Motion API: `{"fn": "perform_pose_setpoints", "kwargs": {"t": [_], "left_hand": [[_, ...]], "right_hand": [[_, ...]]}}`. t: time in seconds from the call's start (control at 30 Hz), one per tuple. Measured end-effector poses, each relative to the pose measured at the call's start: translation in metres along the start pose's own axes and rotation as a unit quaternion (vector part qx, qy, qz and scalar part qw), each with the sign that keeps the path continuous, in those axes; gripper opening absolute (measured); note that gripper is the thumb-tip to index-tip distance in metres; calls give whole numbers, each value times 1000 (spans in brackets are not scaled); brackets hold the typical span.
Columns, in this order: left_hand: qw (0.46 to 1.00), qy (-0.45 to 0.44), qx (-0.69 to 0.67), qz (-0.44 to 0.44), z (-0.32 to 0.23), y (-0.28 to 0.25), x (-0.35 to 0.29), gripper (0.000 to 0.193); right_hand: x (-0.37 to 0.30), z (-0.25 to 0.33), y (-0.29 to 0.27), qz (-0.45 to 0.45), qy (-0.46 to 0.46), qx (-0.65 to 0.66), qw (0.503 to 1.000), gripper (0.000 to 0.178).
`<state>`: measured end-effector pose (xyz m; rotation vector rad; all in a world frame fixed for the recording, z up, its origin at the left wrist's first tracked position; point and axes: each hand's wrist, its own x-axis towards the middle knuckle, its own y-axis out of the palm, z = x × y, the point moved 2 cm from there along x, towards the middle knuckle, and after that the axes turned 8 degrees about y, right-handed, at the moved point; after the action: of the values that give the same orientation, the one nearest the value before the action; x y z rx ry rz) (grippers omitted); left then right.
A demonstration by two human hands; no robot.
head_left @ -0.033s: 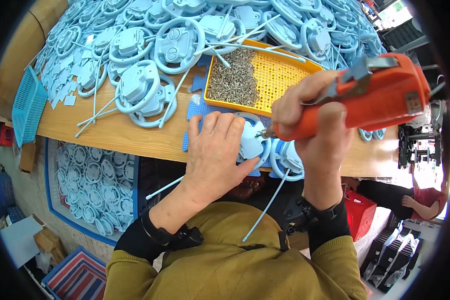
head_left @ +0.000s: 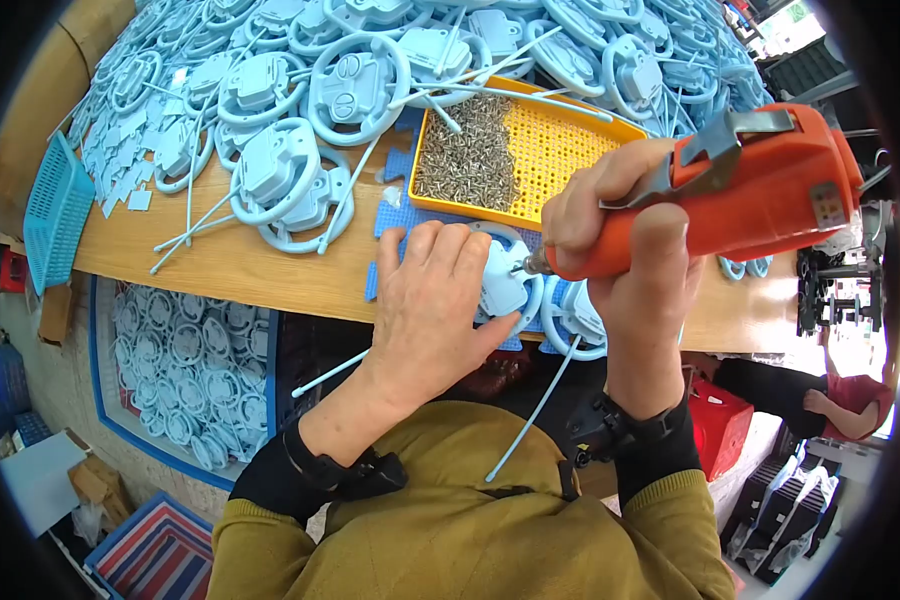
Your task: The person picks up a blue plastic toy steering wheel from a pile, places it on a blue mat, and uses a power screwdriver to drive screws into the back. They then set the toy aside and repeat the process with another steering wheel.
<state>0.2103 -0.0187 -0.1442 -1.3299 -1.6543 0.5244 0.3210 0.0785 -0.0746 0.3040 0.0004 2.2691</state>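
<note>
A light-blue plastic part shaped like a small steering wheel [head_left: 503,290] lies on a blue mat [head_left: 395,215] at the table's near edge. My left hand [head_left: 432,285] holds it down, its thumb over the near rim and its fingers covering the left side. In my right hand [head_left: 635,235] is a red-orange power screwdriver [head_left: 750,195], lying nearly level. Its bit meets the wheel's middle housing; the screw itself is too small to make out. A second wheel [head_left: 578,312], with a thin rod hanging toward me, rests just right, under the screwdriver and wrist.
Beyond the mat is a yellow perforated tray [head_left: 560,150] of small screws [head_left: 467,155]. Many similar wheels [head_left: 358,90] are heaped behind it. A teal basket [head_left: 53,215] stands at left; a blue-rimmed bin [head_left: 98,350] of wheels is below. Another person [head_left: 850,400] is at far right.
The screwdriver's back end tips very slightly in my right hand. Otherwise both hands and the wheel stay in place.
</note>
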Motion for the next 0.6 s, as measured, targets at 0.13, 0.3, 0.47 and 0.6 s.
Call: {"fn": "perform_pose_setpoints", "kwargs": {"t": [0.13, 0.3, 0.47, 0.6], "left_hand": [[1000, 7, -4, -8, 1, -1, 1, 61], [1000, -2, -9, 4, 0, -1, -2, 62], [991, 53, -40, -118, -12, -10, -1, 41], [986, 99, -16, -133, -7, -4, 1, 26]], "right_hand": [[0, 0, 2, -1, -26, -36, 999, 48], [-2, 2, -4, -57, -22, -2, 998, 55], [-6, 19, -5, -40, -44, 55, 997, 61], [-9, 22, -4, -3, -61, 91, 994, 60]]}}
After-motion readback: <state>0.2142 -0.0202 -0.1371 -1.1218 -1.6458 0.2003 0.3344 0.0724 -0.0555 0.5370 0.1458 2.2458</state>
